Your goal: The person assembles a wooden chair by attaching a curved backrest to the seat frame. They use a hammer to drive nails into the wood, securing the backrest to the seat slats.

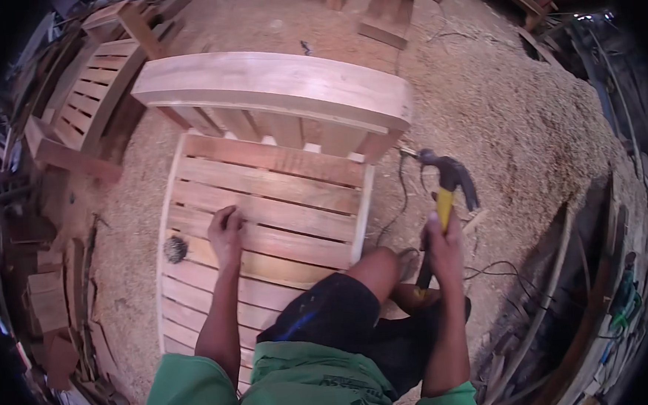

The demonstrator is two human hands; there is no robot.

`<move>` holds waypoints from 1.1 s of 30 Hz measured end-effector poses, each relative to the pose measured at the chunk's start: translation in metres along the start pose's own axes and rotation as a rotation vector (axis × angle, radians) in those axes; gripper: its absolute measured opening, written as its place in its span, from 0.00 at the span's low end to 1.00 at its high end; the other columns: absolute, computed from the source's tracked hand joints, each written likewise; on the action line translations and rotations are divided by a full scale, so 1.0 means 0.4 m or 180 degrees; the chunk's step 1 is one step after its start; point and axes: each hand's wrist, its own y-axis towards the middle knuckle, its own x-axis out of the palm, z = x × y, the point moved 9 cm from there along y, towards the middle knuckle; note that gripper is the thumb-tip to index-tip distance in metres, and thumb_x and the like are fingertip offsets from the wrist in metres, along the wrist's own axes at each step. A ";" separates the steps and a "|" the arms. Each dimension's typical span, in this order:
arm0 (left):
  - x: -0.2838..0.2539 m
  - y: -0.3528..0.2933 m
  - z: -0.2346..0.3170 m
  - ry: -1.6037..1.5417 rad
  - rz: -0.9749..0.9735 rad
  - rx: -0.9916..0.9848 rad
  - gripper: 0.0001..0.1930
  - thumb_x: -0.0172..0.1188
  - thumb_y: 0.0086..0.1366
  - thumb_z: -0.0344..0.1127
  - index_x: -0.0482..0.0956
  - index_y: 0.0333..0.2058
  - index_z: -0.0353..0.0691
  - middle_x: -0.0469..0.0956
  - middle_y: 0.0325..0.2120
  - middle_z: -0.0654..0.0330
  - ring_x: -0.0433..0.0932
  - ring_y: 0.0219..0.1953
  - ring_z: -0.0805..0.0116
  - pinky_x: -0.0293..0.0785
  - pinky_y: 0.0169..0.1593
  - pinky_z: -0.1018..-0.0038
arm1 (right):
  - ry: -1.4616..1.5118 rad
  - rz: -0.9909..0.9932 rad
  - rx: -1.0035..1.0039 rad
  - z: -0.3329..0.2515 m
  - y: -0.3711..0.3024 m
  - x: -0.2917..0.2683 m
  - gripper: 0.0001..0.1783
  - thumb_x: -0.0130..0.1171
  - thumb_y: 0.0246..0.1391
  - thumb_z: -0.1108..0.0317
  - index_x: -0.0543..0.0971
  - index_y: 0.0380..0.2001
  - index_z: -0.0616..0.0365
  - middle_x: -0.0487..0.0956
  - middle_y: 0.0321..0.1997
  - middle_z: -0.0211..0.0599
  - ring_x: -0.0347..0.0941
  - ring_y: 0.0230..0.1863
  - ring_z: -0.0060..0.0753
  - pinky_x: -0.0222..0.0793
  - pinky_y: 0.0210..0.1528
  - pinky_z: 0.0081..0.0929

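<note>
Evidently, the claw hammer will handle as head-heavy and rigid, not fragile, with its weight in the dark steel head; the lower handle looks the best hold. The right hand grips it there, raised beside the slatted wooden bench. Its long axis slants from lower left to upper right, head away from the person, claw curving rightward. The left hand is loosely curled at the seat slats; whether it pinches anything, I cannot tell.
</note>
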 end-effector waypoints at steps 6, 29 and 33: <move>0.553 -0.038 0.014 -0.0472 -0.0281 0.0446 0.08 0.63 0.77 0.30 0.86 0.47 0.32 0.87 0.41 0.61 0.82 0.43 0.73 0.79 0.49 0.74 | -0.1397 -0.0067 -0.0507 0.053 0.021 0.021 0.27 0.58 0.73 0.62 0.72 0.71 0.53 0.80 0.33 0.47 0.79 0.31 0.43 0.72 0.35 0.43; 0.801 -0.069 0.088 0.1736 0.0902 0.0430 0.09 0.67 0.67 0.49 0.93 0.42 0.63 0.79 0.47 0.69 0.70 0.59 0.58 0.53 0.69 0.49 | -0.2026 -0.0117 -0.1907 0.096 0.184 0.265 0.30 0.59 0.73 0.69 0.71 0.76 0.45 0.78 0.36 0.47 0.78 0.31 0.54 0.74 0.33 0.51; 0.803 -0.066 0.091 0.1848 0.0838 0.0380 0.08 0.67 0.67 0.47 0.93 0.41 0.62 0.79 0.47 0.68 0.70 0.60 0.58 0.53 0.69 0.49 | -0.2307 -0.0364 -0.1767 0.130 0.225 0.296 0.29 0.58 0.73 0.66 0.73 0.75 0.44 0.78 0.38 0.47 0.79 0.32 0.56 0.75 0.34 0.53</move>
